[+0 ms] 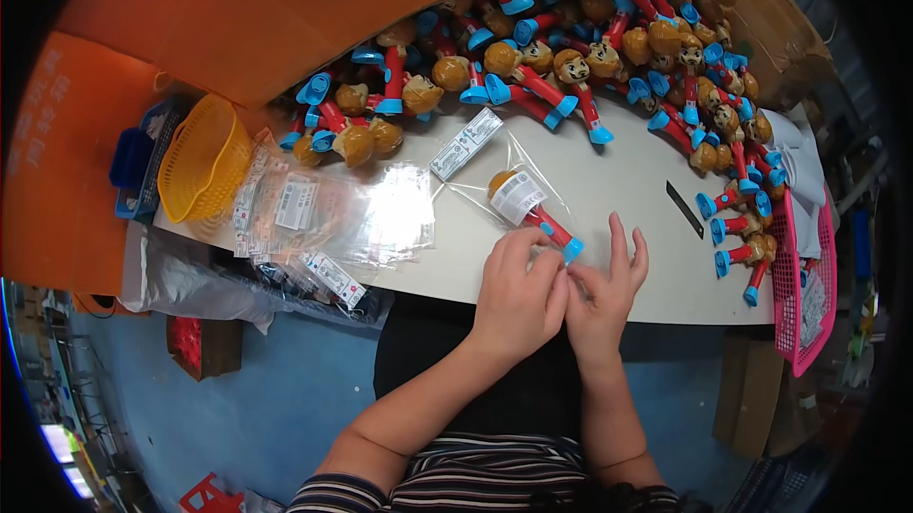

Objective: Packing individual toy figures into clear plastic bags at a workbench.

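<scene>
A clear plastic bag [547,180] lies on the table in front of me, with a toy inside it. The toy [553,231] has a brown head, a red stem and a blue foot, like a candy dispenser. A white printed label on the bag covers part of the toy. My left hand [520,292] is closed, its fingertips pinching the bag's near end by the blue foot. Beside it my right hand [604,299] pinches the same end between thumb and finger, other fingers stretched upward. The fingertips partly hide the bag's edge.
Many more such toys [571,68] lie heaped along the table's back and right. To the left are a stack of clear bags [380,213], a yellow basket [202,166] and a blue bin [133,161]. A black strip [685,209] and pink basket [789,294] are at right.
</scene>
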`<state>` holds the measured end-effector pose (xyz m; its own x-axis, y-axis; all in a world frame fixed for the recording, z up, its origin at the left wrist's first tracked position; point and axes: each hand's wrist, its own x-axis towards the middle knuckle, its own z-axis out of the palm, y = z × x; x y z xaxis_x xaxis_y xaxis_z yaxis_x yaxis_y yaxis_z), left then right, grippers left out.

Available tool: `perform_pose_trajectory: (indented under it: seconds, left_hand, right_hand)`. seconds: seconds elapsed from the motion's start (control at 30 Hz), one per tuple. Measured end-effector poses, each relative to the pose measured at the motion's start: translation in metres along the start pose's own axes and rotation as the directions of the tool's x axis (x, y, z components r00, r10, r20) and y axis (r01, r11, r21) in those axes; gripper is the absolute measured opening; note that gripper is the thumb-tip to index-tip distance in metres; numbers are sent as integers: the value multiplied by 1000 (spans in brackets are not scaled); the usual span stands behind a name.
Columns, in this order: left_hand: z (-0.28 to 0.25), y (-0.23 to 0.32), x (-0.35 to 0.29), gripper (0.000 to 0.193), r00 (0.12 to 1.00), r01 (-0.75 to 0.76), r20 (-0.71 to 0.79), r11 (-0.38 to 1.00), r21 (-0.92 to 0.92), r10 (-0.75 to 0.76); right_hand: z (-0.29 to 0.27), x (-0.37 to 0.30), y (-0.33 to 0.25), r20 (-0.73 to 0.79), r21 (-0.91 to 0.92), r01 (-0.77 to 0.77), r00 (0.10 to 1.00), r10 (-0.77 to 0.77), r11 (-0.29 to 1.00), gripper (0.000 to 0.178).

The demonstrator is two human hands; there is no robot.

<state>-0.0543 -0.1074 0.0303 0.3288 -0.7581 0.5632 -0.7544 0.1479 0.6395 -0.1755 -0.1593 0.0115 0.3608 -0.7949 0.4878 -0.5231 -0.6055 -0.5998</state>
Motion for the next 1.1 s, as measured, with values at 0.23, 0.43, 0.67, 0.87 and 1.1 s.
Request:
perform_pose_trajectory:
  seconds: [0.23, 0.43, 0.67, 0.87, 1.1]
  left_hand:
    - [-7, 7, 1, 19, 999, 2, 34, 996, -93, 1]
    - [-11, 10, 7, 19, 992, -107, 51, 991, -76, 111]
    - [-5, 4, 9, 17, 979, -115, 161, 992, -52, 122]
    - [-14, 2, 14, 16, 946, -114, 285, 981, -154, 155]
    - [-17, 1, 12, 16, 952, -56, 294, 994, -98, 82]
  right_hand:
    - [-2, -4, 4, -33, -299, 284, 951, -308, 911, 10]
    - [-11, 4, 24, 20, -475, 511, 820, -572, 716, 11]
    - [-6, 10, 34, 69, -491, 609, 740, -669, 623, 13]
    - [-9, 16, 29, 160, -474, 583, 794, -586, 660, 19]
    - [-15, 16, 11, 211, -418, 440, 898, -386, 795, 9]
